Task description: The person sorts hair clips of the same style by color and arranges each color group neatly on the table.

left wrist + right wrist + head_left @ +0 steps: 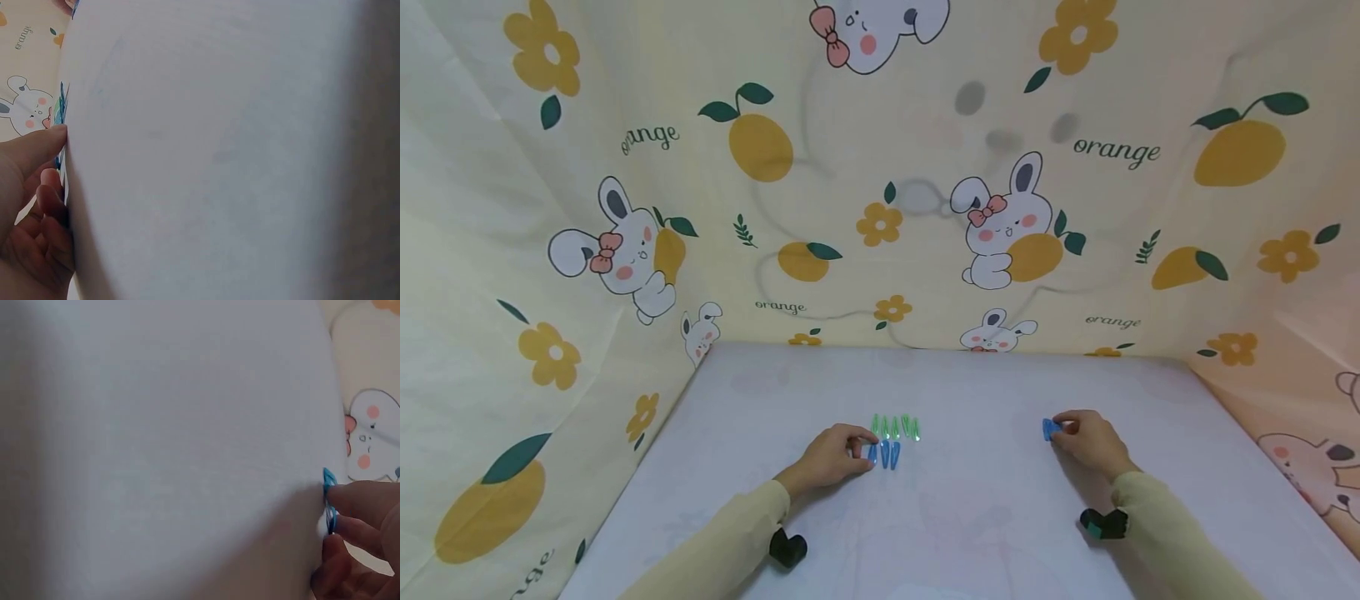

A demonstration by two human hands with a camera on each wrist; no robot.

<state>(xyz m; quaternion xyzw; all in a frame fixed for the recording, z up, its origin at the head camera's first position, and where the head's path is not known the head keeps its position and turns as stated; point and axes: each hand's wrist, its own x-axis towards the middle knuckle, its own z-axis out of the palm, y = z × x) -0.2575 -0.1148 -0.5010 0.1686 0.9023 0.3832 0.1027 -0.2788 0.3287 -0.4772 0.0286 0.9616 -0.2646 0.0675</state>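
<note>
Several green snap hair clips (896, 427) lie side by side in a row on the white table. Just below them, nearer the person, is a shorter row of blue hair clips (885, 454). The left hand (831, 456) pinches the leftmost blue clip (872, 453) of that row, thumb and forefinger at its two ends. Well to the right, the right hand (1092, 442) holds blue hair clips (1048, 429) between its fingertips at the tabletop; how many is partly hidden. In the right wrist view, blue clips (329, 481) show at the thumb and fingers.
The white table (970, 517) spreads around both hands. A cloth (910, 275) printed with rabbits, oranges and flowers hangs behind and at both sides. Black straps or devices (787, 548) sit at both wrists, below the sleeves.
</note>
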